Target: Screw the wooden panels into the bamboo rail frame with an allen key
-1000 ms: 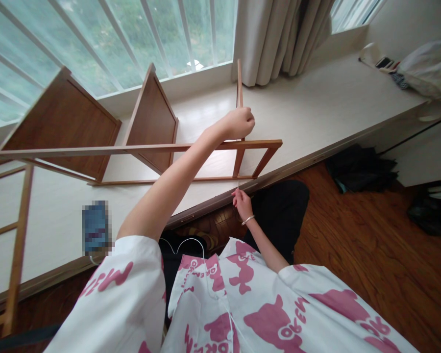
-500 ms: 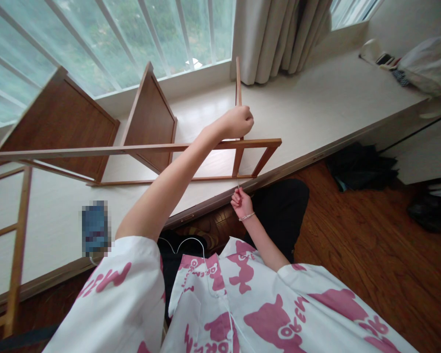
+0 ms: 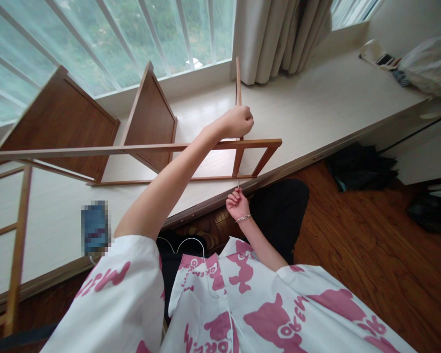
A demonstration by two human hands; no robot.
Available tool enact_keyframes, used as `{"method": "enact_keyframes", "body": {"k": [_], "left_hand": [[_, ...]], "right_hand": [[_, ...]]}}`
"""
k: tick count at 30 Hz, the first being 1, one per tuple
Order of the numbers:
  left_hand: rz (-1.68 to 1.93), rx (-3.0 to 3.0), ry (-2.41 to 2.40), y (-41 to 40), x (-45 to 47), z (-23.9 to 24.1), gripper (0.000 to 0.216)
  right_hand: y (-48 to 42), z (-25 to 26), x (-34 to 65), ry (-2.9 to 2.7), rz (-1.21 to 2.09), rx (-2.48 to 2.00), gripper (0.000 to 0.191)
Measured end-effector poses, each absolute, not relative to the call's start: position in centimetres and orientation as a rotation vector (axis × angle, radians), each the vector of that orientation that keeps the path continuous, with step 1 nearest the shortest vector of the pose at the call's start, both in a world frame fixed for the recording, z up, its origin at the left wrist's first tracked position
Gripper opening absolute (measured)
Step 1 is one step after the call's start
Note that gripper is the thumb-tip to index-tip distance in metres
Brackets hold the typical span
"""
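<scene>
A brown wooden shelf unit (image 3: 147,148) lies on its side on the pale window ledge. My left hand (image 3: 238,121) reaches over its upper rail, closed around a shelf board (image 3: 238,86) seen nearly edge-on; its fingers are mostly hidden. Below the lower rail (image 3: 213,179), my right hand (image 3: 238,205) is closed in a pinch. Between its fingertips is a thin, light rod (image 3: 238,183) that looks like a hex key. The rod's far end meets the rail beneath the held board, but the exact contact is too small to make out.
Two more shelf boards (image 3: 147,122) stand upright in the frame. A blurred-out phone (image 3: 95,228) lies on the ledge (image 3: 297,113) at left, near another wooden frame (image 3: 19,245). Dark bags (image 3: 363,166) sit on the wooden floor. A curtain (image 3: 272,39) hangs behind.
My right hand has shifted slightly left and turned, its fingers a little more spread around the rod. The left hand and the shelf unit stay in place.
</scene>
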State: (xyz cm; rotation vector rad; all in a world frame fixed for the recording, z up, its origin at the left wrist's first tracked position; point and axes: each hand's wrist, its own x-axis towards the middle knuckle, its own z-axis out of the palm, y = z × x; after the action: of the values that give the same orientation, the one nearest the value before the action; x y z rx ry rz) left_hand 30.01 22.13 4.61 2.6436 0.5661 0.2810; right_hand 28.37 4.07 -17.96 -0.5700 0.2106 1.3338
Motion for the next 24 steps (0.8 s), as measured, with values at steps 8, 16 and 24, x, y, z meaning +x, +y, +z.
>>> {"method": "enact_keyframes", "body": {"k": [8, 16, 24], "left_hand": [[0.279, 2.625, 0.555, 22.2, 30.0, 4.6, 0.022], [0.285, 2.647, 0.570, 22.0, 30.1, 4.7, 0.022], [0.279, 2.616, 0.557, 22.0, 29.8, 4.7, 0.024]], "right_hand": [[4.4, -19.7, 27.6, 0.148, 1.243, -0.870, 0.028], [4.1, -20.8, 27.8, -0.279, 0.823, -1.492, 0.043], [2.9, -19.1, 29.4, -0.582, 0.780, -1.791, 0.041]]}}
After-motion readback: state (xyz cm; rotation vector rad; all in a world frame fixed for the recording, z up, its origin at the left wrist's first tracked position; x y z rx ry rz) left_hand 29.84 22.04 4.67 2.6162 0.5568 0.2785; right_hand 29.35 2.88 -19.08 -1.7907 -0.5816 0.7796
